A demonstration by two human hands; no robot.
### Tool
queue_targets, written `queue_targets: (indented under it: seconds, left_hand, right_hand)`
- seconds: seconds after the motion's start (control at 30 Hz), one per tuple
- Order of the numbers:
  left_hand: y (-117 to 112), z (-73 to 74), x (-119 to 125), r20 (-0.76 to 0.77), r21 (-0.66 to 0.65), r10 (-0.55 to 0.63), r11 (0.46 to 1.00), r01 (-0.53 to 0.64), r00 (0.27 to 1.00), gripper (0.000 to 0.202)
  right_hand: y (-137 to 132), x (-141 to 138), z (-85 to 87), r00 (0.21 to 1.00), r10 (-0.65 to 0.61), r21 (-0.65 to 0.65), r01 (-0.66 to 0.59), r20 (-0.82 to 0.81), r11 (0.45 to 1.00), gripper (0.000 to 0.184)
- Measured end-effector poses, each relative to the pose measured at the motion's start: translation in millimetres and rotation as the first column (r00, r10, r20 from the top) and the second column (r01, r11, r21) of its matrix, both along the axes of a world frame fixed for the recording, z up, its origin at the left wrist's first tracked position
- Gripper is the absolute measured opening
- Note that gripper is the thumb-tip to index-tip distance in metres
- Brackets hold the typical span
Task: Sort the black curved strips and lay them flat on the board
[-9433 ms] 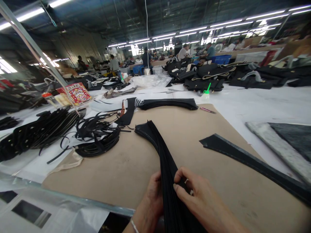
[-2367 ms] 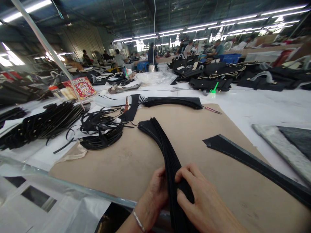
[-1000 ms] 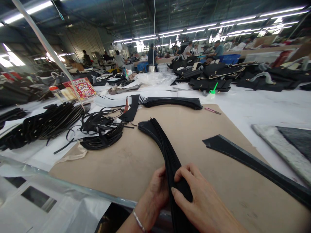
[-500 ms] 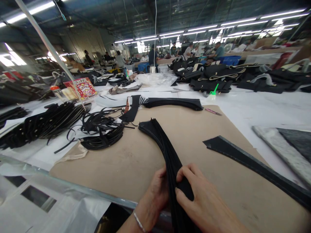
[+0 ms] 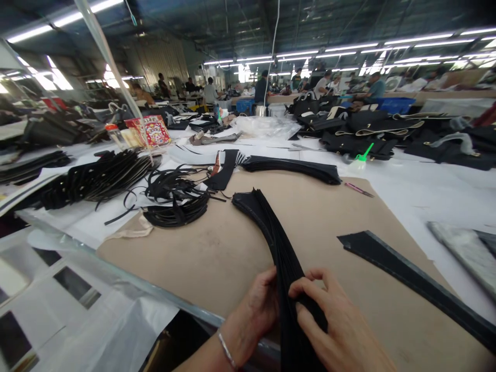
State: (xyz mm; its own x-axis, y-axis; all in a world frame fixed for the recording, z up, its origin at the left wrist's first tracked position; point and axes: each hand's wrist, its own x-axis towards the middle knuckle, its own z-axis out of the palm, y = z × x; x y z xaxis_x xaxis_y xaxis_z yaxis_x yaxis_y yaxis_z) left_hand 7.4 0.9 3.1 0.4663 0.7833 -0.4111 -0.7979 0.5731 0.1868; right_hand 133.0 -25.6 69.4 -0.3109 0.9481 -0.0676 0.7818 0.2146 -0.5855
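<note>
A bundle of long, curved black strips (image 5: 284, 248), perhaps leather or fabric, stretches from the board's middle down past the near edge. Around its left side my left hand (image 5: 263, 302) is closed, with the fingertips hidden beneath; a silver bracelet circles that wrist. My right hand (image 5: 323, 310) grips the bundle from the right, its thumb and index finger bent against the layers. To the right a single curved black strip (image 5: 406, 279) lies flat on the board. Another stack of black strips (image 5: 290, 168) rests across the board's far edge.
Beneath everything is a tan board (image 5: 186, 263) on a white-covered table. Black straps (image 5: 174, 212) lie coiled at left, beside stacked black pieces (image 5: 104, 178). Pink snips (image 5: 359, 189) and a green-nozzled bottle (image 5: 363, 155) are at far right. Black bags (image 5: 360, 121) and several people fill the background.
The view has swung a little left, so everything appears farther right. My right hand's fingers have lifted and spread slightly on the bundle; my left hand keeps its hold.
</note>
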Motion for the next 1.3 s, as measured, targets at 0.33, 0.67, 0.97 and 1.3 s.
queue_targets:
  seconds: [0.33,0.67,0.97,1.3]
  left_hand:
    - [0.1,-15.9,-1.2,0.033,0.022,-0.011,1.000,0.010,0.999,0.028]
    - [-0.3,-19.0,-3.9,0.007,0.017,-0.023,1.000,0.023,1.000,0.029]
    - [-1.2,-15.2,0.8,0.029,0.115,0.066,0.991,-0.069,0.997,0.023]
    - [0.3,-14.6,-1.0,0.036,0.019,0.031,0.999,-0.031,0.999,0.024]
  right_hand:
    - [3.0,0.8,-0.5,1.000,-0.012,0.008,0.012,0.018,1.000,0.017]
    - [5.2,9.7,-0.2,0.998,0.010,-0.018,-0.012,-0.069,1.000,0.020]
    - [2.1,-0.9,4.9,0.994,-0.034,-0.068,0.041,0.103,0.997,0.027]
    - [4.2,6.1,-3.4,1.000,-0.008,0.039,0.007,0.004,0.999,0.024]
